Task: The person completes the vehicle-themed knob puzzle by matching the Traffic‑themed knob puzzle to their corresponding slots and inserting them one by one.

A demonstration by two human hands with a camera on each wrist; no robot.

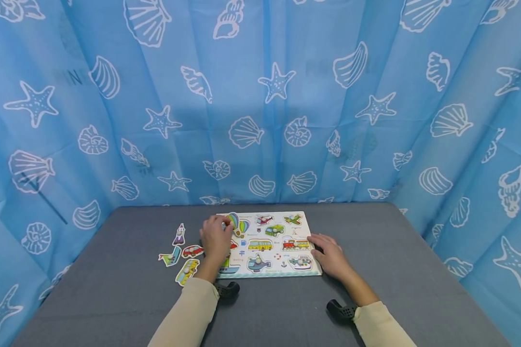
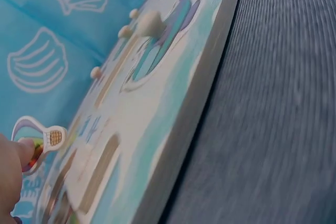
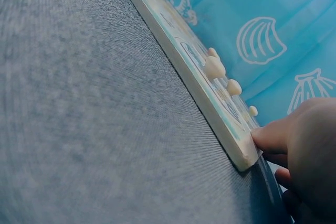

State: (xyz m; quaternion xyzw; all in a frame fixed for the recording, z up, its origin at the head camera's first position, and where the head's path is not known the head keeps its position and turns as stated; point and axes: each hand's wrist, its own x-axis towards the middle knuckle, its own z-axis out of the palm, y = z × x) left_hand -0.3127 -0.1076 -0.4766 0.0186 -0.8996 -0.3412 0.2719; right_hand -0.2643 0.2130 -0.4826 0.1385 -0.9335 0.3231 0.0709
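My left hand (image 1: 217, 236) pinches a hot-air balloon puzzle piece (image 1: 233, 219) over the upper left of the wooden puzzle board (image 1: 282, 273). In the left wrist view the balloon's basket end sticks out beyond the thumb and fingers. A matching balloon picture (image 1: 244, 227) shows just beside the piece. My right hand (image 1: 332, 258) rests at the board's right edge, and in the right wrist view its thumb (image 3: 270, 137) touches the near corner. Knobbed vehicle pieces sit in the board, among them a yellow bus (image 1: 260, 246), a train (image 1: 296, 244) and a ship (image 1: 301, 262).
Loose pieces lie on the grey table (image 1: 282, 313) left of the board: a rocket (image 1: 179, 236), a sailboat (image 1: 170, 258), a red car (image 1: 193, 251) and a yellow vehicle (image 1: 187, 272). Behind the table hangs a blue curtain (image 1: 226, 106) with shells and starfish.
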